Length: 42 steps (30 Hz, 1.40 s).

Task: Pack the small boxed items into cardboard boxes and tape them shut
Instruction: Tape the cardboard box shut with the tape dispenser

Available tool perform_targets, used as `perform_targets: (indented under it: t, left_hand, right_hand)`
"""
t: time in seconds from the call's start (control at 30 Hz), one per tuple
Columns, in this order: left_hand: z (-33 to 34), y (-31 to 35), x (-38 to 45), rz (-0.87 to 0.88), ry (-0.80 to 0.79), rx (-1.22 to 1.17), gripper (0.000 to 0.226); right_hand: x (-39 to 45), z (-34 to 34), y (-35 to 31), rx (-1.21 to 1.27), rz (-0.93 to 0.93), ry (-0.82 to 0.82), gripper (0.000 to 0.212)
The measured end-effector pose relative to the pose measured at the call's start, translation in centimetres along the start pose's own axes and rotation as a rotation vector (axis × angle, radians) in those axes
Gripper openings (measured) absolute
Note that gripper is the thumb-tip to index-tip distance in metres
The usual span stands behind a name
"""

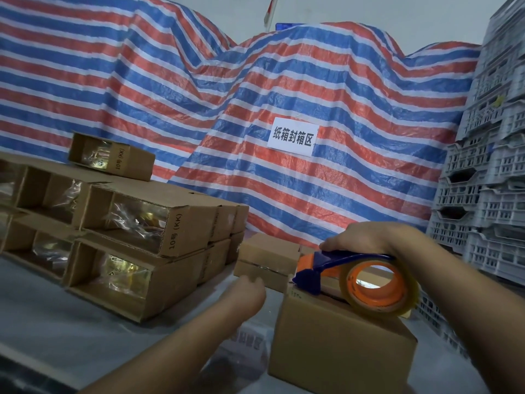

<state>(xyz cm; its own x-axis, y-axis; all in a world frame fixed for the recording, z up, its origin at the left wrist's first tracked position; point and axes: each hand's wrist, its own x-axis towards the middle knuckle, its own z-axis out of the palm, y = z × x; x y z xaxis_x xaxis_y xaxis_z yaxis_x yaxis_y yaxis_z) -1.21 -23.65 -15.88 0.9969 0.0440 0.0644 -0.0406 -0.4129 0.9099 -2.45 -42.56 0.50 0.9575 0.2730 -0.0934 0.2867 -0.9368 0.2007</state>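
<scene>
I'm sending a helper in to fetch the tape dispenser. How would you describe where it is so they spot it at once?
Find the striped tarp with the white paper sign. Below it, on the nearest closed cardboard box, sits the tape dispenser under the right hand. It is the only blue and orange thing, holding a clear tape roll.

Right grip (360,240): I see it curled over the blue tape dispenser (349,273), pressing it onto the near cardboard box (338,345).
Left grip (245,294): I see it reaching, fingertips at a small taped box (267,263) just beyond it.
Left of the left grip: stacked open cartons (133,237) on the tabletop (56,322).
Behind both grips: striped tarp (255,95) with a paper sign (292,136).
</scene>
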Motion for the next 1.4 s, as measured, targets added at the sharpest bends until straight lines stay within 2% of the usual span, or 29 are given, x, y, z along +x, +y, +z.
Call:
perform_targets:
  t: [0.07,0.13,0.27,0.4,0.47,0.53,0.63,0.77,0.8,1.0,1.2,1.27,1.4]
  left_hand:
    - [-0.6,0.6,0.2,0.087,0.015,-0.127,0.031]
    - [-0.6,1.9,0.1,0.104,-0.046,-0.155,0.031]
    - [0.5,2.9,0.1,0.039,-0.206,-0.133,0.036]
    - [0.8,1.9,0.2,-0.027,-0.33,-0.301,0.035]
    - [0.9,1.7,0.2,-0.013,-0.336,-0.309,0.037]
    - [1.0,1.7,0.2,0.021,-0.329,-0.269,0.039]
    - [0.9,1.7,0.0,0.049,-0.337,-0.247,0.039]
    - [0.6,2.1,0.3,0.061,-0.269,-0.097,0.037]
    - [0.4,2.2,0.3,0.062,-0.252,-0.06,0.038]
    - [0.2,2.2,0.3,0.05,-0.25,-0.048,0.035]
    - [0.0,2.4,0.0,0.031,-0.277,-0.108,0.039]
    - [0.0,2.5,-0.3,0.012,-0.281,-0.148,0.033]
    - [0.2,2.9,-0.9,-0.051,-0.279,-0.197,0.022]
  right_hand:
    - [0.2,0.0,0.2,-0.001,-0.001,-0.006,0.016]
    - [0.2,0.0,0.3,0.026,0.012,-0.014,0.014]
    - [0.2,-0.2,0.3,-0.083,-0.029,-0.031,0.023]
    - [0.3,0.0,0.7,-0.086,-0.055,-0.006,0.016]
    - [0.6,0.4,1.0,-0.073,-0.104,0.032,0.011]
    - [0.6,0.3,1.2,-0.16,-0.126,0.034,0.008]
    - [0.5,0.3,1.2,-0.154,-0.073,0.032,0.007]
    - [0.6,-0.1,1.0,0.231,0.136,0.016,0.035]
    - [0.6,-0.3,1.1,0.259,0.169,0.008,0.042]
    - [-1.1,-0.5,3.0,0.295,0.241,0.051,0.052]
    - [-6.1,0.4,8.8,0.317,0.309,0.096,0.057]
    - [-7.0,1.4,9.7,0.384,0.297,0.102,0.056]
    - [-7.0,3.3,10.0,0.3,0.348,0.089,0.064]
